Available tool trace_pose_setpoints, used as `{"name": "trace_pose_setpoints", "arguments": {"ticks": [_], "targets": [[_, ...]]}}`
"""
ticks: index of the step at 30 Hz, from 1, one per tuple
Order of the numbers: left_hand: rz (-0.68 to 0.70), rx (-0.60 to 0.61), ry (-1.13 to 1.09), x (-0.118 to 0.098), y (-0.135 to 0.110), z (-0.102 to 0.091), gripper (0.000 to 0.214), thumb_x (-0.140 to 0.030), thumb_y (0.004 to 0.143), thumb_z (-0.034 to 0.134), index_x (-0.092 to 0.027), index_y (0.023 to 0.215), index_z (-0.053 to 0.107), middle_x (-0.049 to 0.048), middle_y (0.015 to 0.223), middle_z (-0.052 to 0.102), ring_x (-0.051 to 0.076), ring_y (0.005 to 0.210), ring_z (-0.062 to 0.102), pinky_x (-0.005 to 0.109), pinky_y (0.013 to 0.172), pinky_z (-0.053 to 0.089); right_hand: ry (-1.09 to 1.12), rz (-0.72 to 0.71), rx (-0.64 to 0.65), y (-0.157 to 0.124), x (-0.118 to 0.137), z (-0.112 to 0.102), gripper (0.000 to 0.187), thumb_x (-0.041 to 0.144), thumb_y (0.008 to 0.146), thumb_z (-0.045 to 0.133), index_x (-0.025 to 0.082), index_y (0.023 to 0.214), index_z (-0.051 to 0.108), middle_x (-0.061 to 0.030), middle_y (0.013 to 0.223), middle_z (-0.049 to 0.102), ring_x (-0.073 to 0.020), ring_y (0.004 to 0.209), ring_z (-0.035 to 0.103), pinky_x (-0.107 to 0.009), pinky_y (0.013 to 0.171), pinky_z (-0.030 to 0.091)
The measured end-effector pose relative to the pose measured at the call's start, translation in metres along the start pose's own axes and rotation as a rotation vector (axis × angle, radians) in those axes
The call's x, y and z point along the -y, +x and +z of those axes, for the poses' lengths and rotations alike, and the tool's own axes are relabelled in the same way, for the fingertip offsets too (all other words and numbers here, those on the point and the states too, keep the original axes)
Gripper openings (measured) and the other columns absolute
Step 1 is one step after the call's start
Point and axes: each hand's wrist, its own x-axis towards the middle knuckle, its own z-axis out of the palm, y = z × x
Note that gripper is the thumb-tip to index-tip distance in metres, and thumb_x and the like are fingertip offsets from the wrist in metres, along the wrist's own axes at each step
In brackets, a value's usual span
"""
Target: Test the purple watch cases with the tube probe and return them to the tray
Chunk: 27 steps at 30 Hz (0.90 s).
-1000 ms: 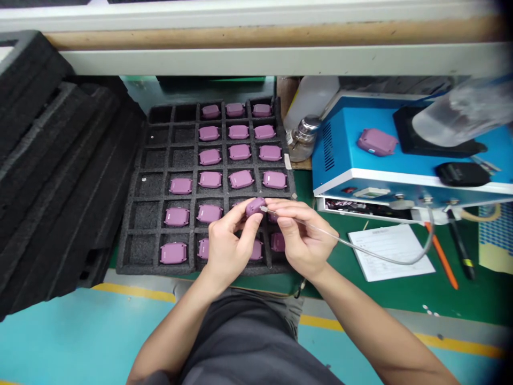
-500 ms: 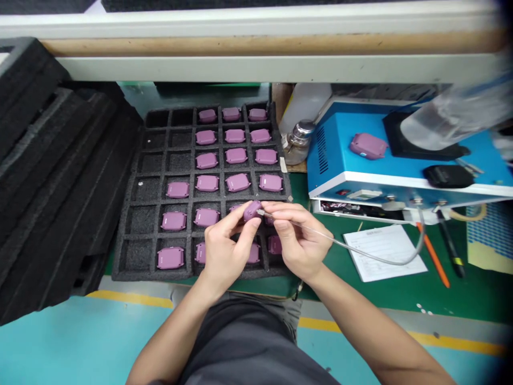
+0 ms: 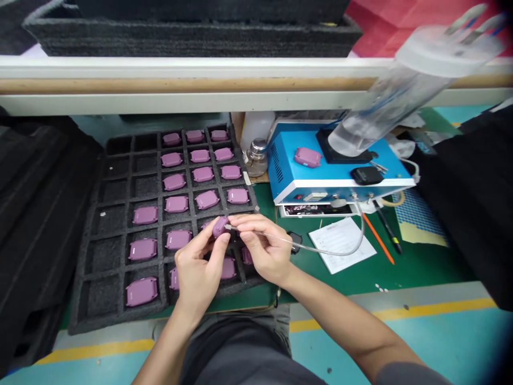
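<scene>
My left hand [image 3: 199, 266] pinches a small purple casing [image 3: 220, 226] above the near right part of a black foam tray [image 3: 113, 241]. My right hand [image 3: 265, 247] pinches the metal tip of a thin clear tube [image 3: 325, 250] and holds it against the casing's right side. The tube curves right and up to a blue machine [image 3: 332, 163]. Several more purple casings [image 3: 176, 204] lie in the tray's cells; the left columns are mostly bare.
On the blue machine lie a purple casing [image 3: 308, 157], a black pad [image 3: 367, 175] and a clear plastic cylinder [image 3: 395, 93]. A metal-capped bottle [image 3: 257, 156], a paper sheet [image 3: 341, 244], an orange pen [image 3: 377, 239] and a black pen [image 3: 388, 233] are on the green mat. Black foam [image 3: 36, 214] stands left.
The view has tilted up and swung right, so everything sits lower and further left. Both hands keep the same hold on the casing and the tube tip.
</scene>
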Motion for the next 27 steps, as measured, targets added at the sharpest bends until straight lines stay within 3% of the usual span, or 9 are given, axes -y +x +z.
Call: {"name": "trace_pose_setpoints", "arguments": {"ticks": [17,27], "targets": [[0.013,0.01,-0.037,-0.0016,-0.0012,0.0013,0.034,-0.029,0.095,0.076,-0.017,0.126,0.08,0.0074,0.123,0.081,0.023,0.107,0.081,0.03,0.096,0.067,-0.039,0.014,-0.005,-0.0028,0.0008,0.0,0.01,0.024,0.101,0.065,0.026,0.102,0.076,-0.0061,0.1,0.083,-0.0232,0.101,0.082,-0.043,0.09,0.069],[0.004,0.015,-0.032,-0.0019,-0.0008,0.0017,0.034,-0.031,0.095,0.076,-0.019,0.126,0.08,0.0073,0.123,0.081,0.025,0.109,0.081,0.034,0.097,0.068,-0.023,0.013,-0.004,-0.0033,0.0006,0.0002,0.011,0.021,0.101,0.066,0.026,0.103,0.076,-0.0059,0.1,0.083,-0.0229,0.102,0.081,-0.043,0.091,0.069]]}}
